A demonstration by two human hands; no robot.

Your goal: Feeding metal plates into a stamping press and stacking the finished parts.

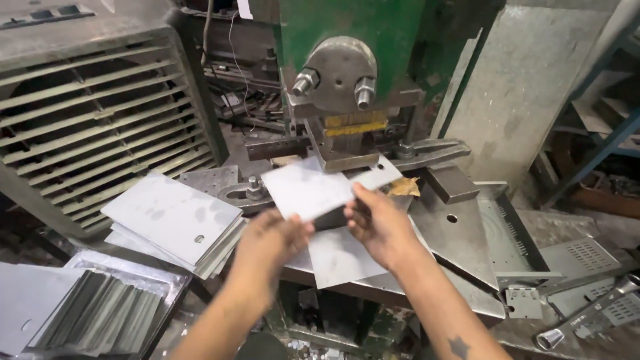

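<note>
Steel press bed [460, 230], cluttered w/ sheet stacks [175, 223].

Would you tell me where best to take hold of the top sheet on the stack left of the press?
Probably at the near right corner of the top sheet, coming from the right. That edge overhangs the fanned stack, so fingers can slip under it; the left hand is nearest.

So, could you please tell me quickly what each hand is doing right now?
Left hand: closed on the near edge of the metal sheet.
Right hand: gripping the same sheet's right edge.
</note>
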